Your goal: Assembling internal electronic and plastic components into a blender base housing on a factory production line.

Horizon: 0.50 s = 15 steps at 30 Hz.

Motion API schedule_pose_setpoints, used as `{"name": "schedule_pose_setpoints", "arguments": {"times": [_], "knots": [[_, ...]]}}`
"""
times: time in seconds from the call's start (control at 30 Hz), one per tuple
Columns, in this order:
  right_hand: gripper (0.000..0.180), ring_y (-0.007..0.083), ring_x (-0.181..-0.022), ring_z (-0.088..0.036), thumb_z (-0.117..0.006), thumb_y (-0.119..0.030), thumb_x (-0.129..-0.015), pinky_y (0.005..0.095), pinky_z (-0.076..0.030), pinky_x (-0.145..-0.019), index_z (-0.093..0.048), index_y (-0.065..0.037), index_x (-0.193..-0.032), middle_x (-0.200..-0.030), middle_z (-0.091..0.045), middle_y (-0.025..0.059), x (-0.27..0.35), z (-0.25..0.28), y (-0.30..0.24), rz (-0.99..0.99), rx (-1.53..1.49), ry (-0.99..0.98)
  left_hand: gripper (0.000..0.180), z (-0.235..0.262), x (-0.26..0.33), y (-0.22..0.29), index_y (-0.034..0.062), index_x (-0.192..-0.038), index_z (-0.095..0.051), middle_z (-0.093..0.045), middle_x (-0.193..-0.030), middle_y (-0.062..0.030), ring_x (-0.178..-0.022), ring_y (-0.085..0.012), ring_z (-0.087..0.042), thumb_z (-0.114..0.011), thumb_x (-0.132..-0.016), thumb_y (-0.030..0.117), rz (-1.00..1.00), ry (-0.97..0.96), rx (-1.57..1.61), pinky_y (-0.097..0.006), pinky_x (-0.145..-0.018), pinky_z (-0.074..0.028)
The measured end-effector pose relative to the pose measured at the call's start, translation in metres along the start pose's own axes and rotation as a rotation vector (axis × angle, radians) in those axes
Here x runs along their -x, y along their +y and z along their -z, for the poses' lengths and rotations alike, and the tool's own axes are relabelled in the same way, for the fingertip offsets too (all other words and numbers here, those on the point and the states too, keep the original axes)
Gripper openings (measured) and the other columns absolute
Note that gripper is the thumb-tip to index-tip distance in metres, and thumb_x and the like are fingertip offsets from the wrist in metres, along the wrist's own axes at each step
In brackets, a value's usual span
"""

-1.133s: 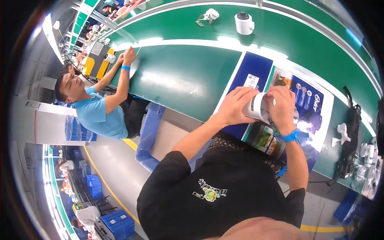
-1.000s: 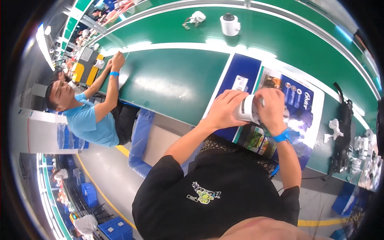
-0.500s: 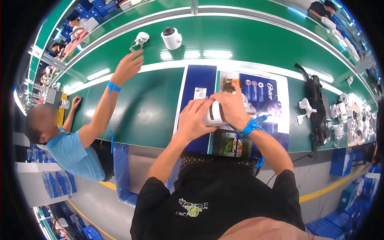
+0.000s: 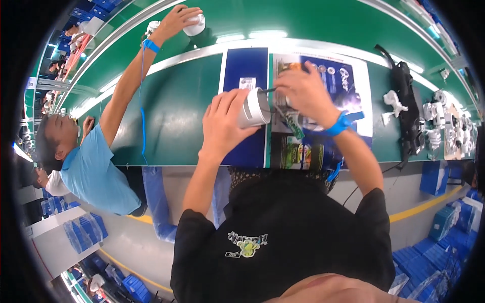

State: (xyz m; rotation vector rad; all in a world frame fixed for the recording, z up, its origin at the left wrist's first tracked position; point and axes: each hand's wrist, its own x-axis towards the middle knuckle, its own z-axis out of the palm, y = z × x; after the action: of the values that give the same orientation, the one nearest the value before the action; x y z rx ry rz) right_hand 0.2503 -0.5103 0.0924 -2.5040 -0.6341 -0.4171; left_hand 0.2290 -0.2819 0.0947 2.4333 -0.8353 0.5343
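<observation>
A white cylindrical housing (image 4: 252,112) is gripped in my left hand (image 4: 222,121), fingers over its top and thumb below. It is tilted, with its open mouth facing right. From that mouth a short dark cord-like piece (image 4: 269,91) runs across to my right hand (image 4: 308,96). The right fingers are bent around its far end, slightly blurred, and partly hide it. A thin green-and-dark strip (image 4: 290,123) shows just below, between the two hands. Both hands are above a blue printed carton (image 4: 343,73) on the green bench.
At the left, a co-worker in a light-blue shirt (image 4: 103,177) reaches to a white cup-shaped part (image 4: 195,28) on the raised green surface. To the right are a crumpled white wrap (image 4: 393,103), a long black item (image 4: 404,116) and several white parts (image 4: 434,113).
My right hand has left the housing and moved right, with the dark piece now stretched between. The housing's mouth has come into view. The co-worker's hand has moved to the cup-shaped part.
</observation>
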Motion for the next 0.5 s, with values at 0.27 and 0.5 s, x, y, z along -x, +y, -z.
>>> {"name": "schedule_pose_setpoints", "arguments": {"times": [0.27, 0.5], "knots": [[0.010, 0.0218, -0.108, -0.056, -0.067, -0.017, -0.080, 0.0508, -0.029, -0.104, -0.066, -0.013, -0.090, -0.102, -0.064, 0.0024, 0.008, -0.001, 0.009, 0.043, -0.036, 0.033, 0.078, -0.007, 0.004, -0.007, 0.0106, -0.115, -0.056, -0.058, -0.112, -0.0041, -0.100, -0.0269, -0.056, -0.086, -0.044, 0.019, -0.032, -0.010, 0.066, -0.039, -0.083, -0.048], [0.011, 0.0173, -0.102, -0.058, -0.069, -0.018, -0.078, 0.0436, -0.035, -0.097, -0.064, -0.013, -0.086, -0.099, -0.064, -0.0023, 0.016, 0.016, 0.018, 0.090, 0.092, 0.215, 0.079, 0.000, 0.018, -0.022, 0.0089, -0.117, -0.055, -0.058, -0.114, -0.0067, -0.102, -0.0286, -0.055, -0.087, -0.046, 0.021, 0.030, -0.011, -0.097, -0.038, -0.085, -0.048]]}}
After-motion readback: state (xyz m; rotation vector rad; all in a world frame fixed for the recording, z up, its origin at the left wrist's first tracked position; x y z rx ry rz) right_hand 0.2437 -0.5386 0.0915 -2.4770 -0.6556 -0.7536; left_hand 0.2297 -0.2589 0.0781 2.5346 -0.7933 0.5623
